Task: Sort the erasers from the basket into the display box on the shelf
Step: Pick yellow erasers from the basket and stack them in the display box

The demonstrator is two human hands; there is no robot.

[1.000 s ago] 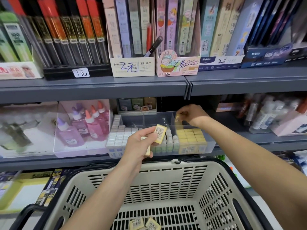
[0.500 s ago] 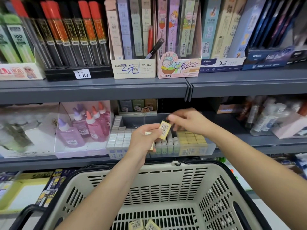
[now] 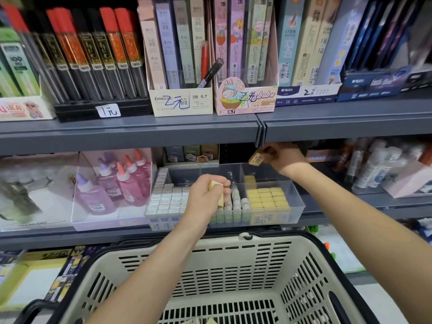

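One eraser [image 3: 256, 158] sits pinched in right grip [image 3: 280, 157] above display box [image 3: 297, 206].

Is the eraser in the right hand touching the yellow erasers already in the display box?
Apart. The head view shows the right hand pinching the eraser above the yellow erasers, with open space showing between them.

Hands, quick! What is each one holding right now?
Left hand: fingers curled round an eraser, in front of the box.
Right hand: pinches a second eraser above the box.
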